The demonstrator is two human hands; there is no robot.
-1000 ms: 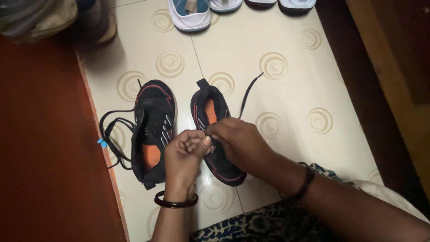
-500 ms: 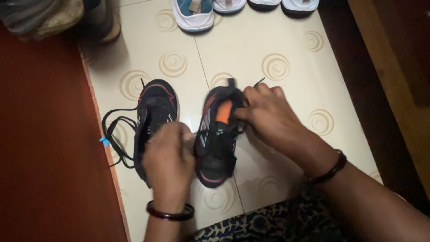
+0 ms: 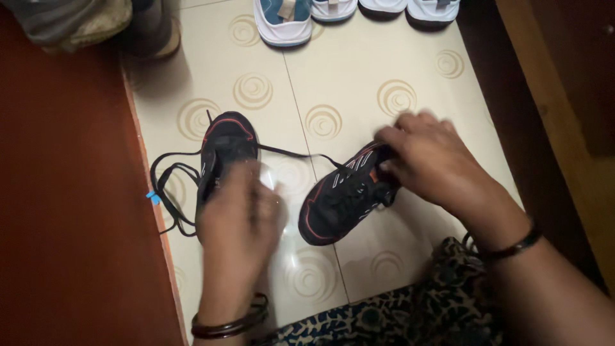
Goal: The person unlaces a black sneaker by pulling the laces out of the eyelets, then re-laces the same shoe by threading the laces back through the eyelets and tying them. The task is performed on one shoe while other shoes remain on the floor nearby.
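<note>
Fingers of the right hand [image 3: 429,160] grip the tilted black sneaker [image 3: 343,198] on the tiled floor [image 3: 359,90], the blurred left hand [image 3: 237,211], its grip unclear, covering its mate [image 3: 224,144], whose loose lace [image 3: 170,192] might snag.

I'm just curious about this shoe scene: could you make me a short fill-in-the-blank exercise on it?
1. The right hand grips the heel end of a ____ shoe.
2. The left hand is over the other shoe, whose loose ____ trails onto the tiles.
3. Each wrist wears a dark ____.

Missing words: black; lace; bangle
</note>
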